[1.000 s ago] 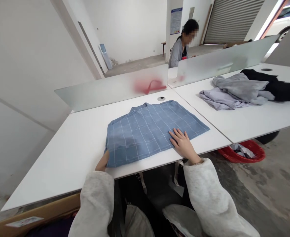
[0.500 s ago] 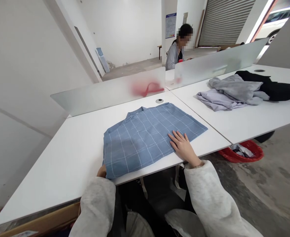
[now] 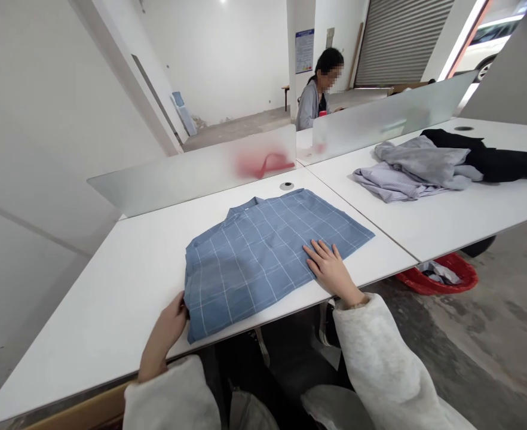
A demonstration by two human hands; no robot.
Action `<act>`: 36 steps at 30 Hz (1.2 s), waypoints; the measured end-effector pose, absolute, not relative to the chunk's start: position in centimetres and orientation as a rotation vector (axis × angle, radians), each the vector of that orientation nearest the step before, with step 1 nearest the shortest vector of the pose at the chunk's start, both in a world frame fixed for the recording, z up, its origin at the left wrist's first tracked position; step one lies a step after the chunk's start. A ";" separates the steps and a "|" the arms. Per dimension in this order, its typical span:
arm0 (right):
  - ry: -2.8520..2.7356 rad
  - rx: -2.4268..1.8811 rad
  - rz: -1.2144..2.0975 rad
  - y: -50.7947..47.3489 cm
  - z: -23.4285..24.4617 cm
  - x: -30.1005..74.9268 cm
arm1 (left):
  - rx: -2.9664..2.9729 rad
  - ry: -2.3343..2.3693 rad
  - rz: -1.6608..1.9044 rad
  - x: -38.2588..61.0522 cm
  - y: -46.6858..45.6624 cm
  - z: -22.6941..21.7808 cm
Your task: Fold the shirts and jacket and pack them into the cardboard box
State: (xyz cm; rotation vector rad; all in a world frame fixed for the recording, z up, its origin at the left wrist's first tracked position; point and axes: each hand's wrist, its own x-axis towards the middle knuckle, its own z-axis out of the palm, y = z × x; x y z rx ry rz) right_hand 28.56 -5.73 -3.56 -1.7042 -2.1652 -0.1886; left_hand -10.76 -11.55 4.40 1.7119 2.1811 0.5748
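Left hand (image 3: 164, 329) lower on shirt (image 3: 263, 263) edge

I can't read any words from here. The poster (image 3: 304, 51) on the white pillar (image 3: 291, 65) ahead seems to have a blue heading and lines of print, but it's too small and distant for me to make out.

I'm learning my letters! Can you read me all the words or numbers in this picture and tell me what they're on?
Poster on the far wall: blue top and lines of print, too small and blurred to read.
Small plaque beside it: nothing readable.
Blue checked shirt: no words or label show.
So there are no words or numbers I can read.
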 end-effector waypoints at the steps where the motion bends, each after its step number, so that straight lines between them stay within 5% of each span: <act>1: -2.170 -1.702 -0.206 -5.7 -3.6 28.5 | 1.667 2.292 0.574 -10.9 -12.5 4.9; 5: -2.181 -1.722 -0.259 -5.9 -3.6 28.5 | 1.717 2.564 0.728 -7.7 -15.6 6.9; 15: -2.216 -1.778 -0.317 -6.1 -3.1 28.2 | 2.553 1.659 0.344 9.6 -10.9 3.4; 24: -2.156 -1.812 -0.360 -7.6 -3.2 27.2 | 2.280 2.230 0.101 -2.3 -10.1 -1.4; 36: -2.049 -1.879 -0.370 -9.9 -2.6 23.8 | 1.971 2.673 -0.013 -3.0 -11.9 1.7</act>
